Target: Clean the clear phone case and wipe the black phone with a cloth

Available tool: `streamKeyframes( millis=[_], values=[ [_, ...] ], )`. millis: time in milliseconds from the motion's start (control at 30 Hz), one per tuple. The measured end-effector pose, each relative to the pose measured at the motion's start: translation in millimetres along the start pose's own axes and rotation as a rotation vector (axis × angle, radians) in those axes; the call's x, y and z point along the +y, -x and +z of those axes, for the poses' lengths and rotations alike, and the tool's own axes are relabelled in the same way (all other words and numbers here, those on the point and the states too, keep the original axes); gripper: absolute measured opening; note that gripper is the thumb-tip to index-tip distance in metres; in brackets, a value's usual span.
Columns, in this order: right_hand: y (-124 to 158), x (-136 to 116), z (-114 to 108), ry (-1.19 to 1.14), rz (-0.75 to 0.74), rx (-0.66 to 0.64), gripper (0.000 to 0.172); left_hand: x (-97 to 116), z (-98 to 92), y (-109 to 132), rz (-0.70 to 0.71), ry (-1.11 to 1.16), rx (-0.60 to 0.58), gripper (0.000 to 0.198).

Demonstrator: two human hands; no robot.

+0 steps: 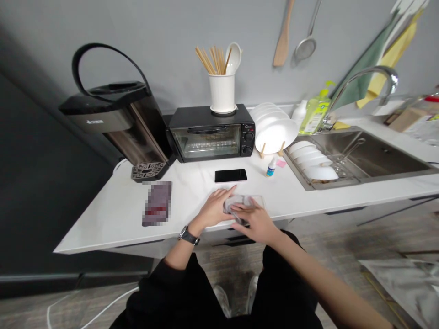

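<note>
My left hand [215,209] and my right hand [253,219] meet at the front edge of the white counter [113,214]. Between them lies a small clear plastic thing [244,201], perhaps a case or bag with something grey inside. My left hand, with a watch on its wrist, rests on its left side with fingers stretched along it. My right hand's fingers curl over its near edge. A black phone [231,175] lies flat just behind the hands.
A blurred-out dark flat item [157,203] lies to the left. Behind stand a water dispenser [116,123], a black toaster oven [211,133] with a utensil holder [222,92], racked plates [274,128], a small bottle [270,167], and a sink [363,157] with bowls.
</note>
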State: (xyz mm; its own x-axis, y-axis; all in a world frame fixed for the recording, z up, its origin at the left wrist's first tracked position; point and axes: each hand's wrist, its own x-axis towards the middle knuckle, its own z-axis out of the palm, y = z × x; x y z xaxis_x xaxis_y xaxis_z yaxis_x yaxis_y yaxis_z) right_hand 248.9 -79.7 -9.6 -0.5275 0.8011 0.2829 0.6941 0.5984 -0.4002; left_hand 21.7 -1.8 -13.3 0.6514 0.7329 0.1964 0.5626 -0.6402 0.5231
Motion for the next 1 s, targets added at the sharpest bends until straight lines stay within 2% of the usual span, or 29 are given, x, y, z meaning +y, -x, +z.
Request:
streamKeyframes(
  millis=[100,167,233,333,400,467,567,633,700,800,867,933,1000],
  values=[
    [-23.5,3.4,4.6,0.044,-0.011,0.008,0.048,-1.8,-3.9,4.2,-0.006,-0.025,0.033,0.105],
    [-10.4,17.4,-5.3,0.113,0.025,0.032,0.048,-1.6,-4.1,4.7,-0.032,-0.022,0.043,0.107],
    [15.5,27.9,-17.2,0.158,0.077,0.063,0.044,-0.1,-2.2,2.7,-0.043,-0.003,0.034,0.112],
    [35.4,23.0,-19.9,0.130,0.093,0.065,0.044,2.3,0.5,-2.4,-0.023,0.024,-0.001,0.116],
    [22.9,8.9,-7.9,0.060,0.048,0.034,0.049,2.9,-0.1,-3.8,-0.014,0.018,-0.008,0.115],
    [-1.8,-2.9,5.7,0.017,0.000,0.011,0.051,3.0,-2.2,-2.2,-0.018,-0.001,-0.004,0.111],
    [-22.6,2.5,8.1,0.057,-0.051,0.006,0.049,2.4,-5.0,2.2,-0.036,-0.009,0.011,0.108],
    [-9.8,17.5,-2.5,0.111,-0.043,0.022,0.047,2.2,-4.4,2.9,-0.055,-0.002,0.023,0.111],
    [15.1,29.3,-14.6,0.149,0.011,0.054,0.045,2.8,-2.2,1.0,-0.061,0.005,0.024,0.113],
    [33.9,24.9,-18.0,0.111,0.067,0.061,0.046,3.7,-0.2,-3.5,-0.035,0.013,-0.002,0.113],
    [21.1,10.2,-7.0,0.034,0.042,0.025,0.049,3.7,-1.3,-3.7,-0.024,0.003,-0.009,0.109],
    [-3.1,-1.2,4.5,-0.009,-0.009,-0.007,0.051,3.1,-3.8,-0.9,-0.037,-0.015,0.002,0.105],
    [-20.5,0.8,5.6,0.015,-0.052,-0.015,0.053,2.3,-6.5,2.4,-0.058,-0.027,0.017,0.101]
  ],
)
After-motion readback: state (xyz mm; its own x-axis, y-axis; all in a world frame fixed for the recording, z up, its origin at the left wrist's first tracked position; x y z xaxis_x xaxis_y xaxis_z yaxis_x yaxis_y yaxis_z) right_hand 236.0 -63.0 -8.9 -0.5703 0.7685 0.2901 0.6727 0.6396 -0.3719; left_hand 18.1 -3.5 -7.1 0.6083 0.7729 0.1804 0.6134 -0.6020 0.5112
